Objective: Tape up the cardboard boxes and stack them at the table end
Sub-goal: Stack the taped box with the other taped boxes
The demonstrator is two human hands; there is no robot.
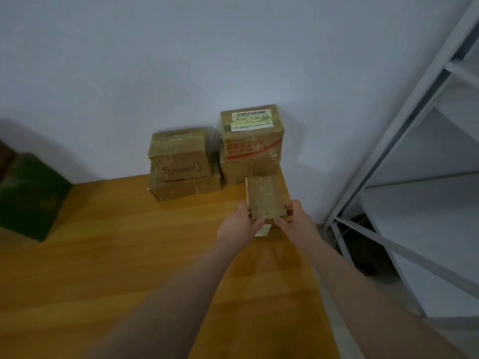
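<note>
A small taped cardboard box (264, 196) is at the far end of the wooden table (108, 255), close to its right edge. My left hand (239, 225) grips its near left corner and my right hand (295, 218) grips its near right side. Just behind it, against the wall, stands a stack of two taped boxes whose top box (251, 130) carries a white label and red print. Left of that stack, another taped box (181, 154) lies on a flatter box (186, 189).
A dark green box (28, 198) stands at the table's left side. A white metal shelf rack (414, 156) rises to the right, past the table's right edge. The pale wall (155, 60) closes off the far end.
</note>
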